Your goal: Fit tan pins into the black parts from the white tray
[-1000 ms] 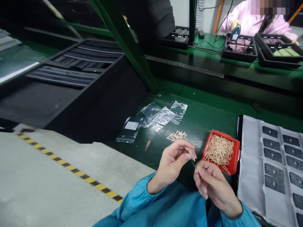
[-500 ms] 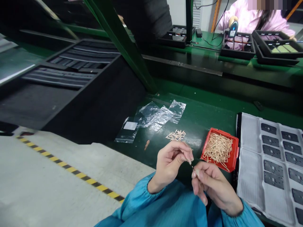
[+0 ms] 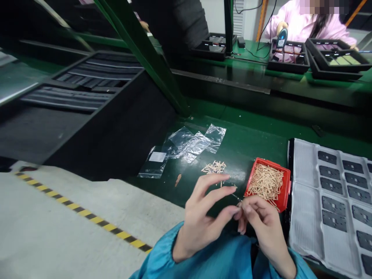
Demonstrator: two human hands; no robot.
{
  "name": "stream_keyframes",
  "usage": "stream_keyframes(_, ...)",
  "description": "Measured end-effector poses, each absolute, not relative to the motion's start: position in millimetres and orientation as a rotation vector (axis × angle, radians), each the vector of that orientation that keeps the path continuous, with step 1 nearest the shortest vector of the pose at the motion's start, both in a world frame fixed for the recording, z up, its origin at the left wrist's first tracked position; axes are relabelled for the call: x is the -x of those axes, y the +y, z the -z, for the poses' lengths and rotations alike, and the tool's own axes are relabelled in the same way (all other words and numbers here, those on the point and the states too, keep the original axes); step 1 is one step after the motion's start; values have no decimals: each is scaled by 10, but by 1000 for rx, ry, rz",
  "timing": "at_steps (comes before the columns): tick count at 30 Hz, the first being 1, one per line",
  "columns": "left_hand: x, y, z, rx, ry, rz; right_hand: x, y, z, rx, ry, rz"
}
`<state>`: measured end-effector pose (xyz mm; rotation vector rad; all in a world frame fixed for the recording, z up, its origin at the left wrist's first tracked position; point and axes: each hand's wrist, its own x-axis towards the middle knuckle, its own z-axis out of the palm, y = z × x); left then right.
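Observation:
My left hand (image 3: pixel 203 215) and my right hand (image 3: pixel 260 221) meet fingertip to fingertip low in the middle, above the green bench. Both pinch the same tiny thin piece between thumb and forefinger; it is too small to name. The other fingers of my left hand are stretched out. A red tray (image 3: pixel 285 193) heaped with thin tan strips (image 3: pixel 266 182) sits just beyond my right hand. A small loose pile of the same strips (image 3: pixel 214 167) lies on the bench beyond my left hand.
Empty clear plastic bags (image 3: pixel 186 145) lie further back. A white moulded tray (image 3: pixel 308 186) with dark flat parts (image 3: pixel 333 219) is at the right. A large black rack (image 3: pixel 87 100) stands at the left. A person in pink (image 3: pixel 308 27) works at black trays across the bench.
My left hand has dropped and uncurled its outer fingers, its pinch now touching my right fingertips. The view has shifted slightly down and right.

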<state>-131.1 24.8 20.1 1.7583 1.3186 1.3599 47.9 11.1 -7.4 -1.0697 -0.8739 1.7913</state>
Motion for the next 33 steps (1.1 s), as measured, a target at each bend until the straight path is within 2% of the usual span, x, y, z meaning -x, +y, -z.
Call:
stream_keyframes(6,1015,317,-108,-1244,1286,-1129,-516,21,46,1254,-1359,-1244)
stream_keyframes(10,1025,391,-29,-1075,1359,-1370,-638,-13,21,1200,-1579,-961)
stream_keyframes(13,1056,383,-61,-1166,1429,-1491,-725,-35,18,1222,-1624,-823)
stream_keyframes(17,977,301,-163,-1421,1318,-1293,-752,-36,41,1224,-1683,-749)
stream_keyframes(21,854,271,-152,-1299,1162,-1056,-700,-5,42,1177,-1725,-696)
stream_keyframes(25,907,342,-87,-932,1271,-1322,-743,-63,33,1116,-1756,-725)
stream_keyframes(29,1027,414,-81,-749,1266,-1684,-943,-155,104,1189,-1653,-561)
stream_keyframes(31,1017,402,-74,-807,1180,-1696,-1043,-150,166,1369,-1595,-548)
stream_keyframes(33,954,363,-57,-904,1064,-1580,-1110,-121,213,1533,-1529,-670)
